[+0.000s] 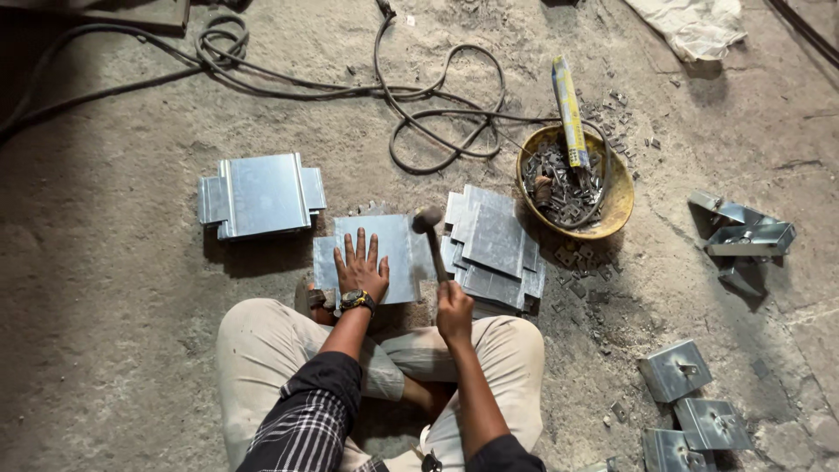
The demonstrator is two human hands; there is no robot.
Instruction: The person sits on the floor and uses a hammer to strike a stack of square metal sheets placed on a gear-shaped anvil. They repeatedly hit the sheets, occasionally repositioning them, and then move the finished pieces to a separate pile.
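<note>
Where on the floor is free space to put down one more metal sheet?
Bare concrete lies left of the stacked grey metal sheets. Crowded: between the yellow bowl of scrap, the loose sheet pile and the folded brackets.

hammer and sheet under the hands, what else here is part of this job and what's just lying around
In use:
- hammer, gripped by the right hand
- metal sheet, pressed flat by the left hand
- loose pile of sheets beside it
- neat stack of sheets to the left

Lying about:
- cables
- bowl of small metal bits
- folded brackets
- white cloth
</note>
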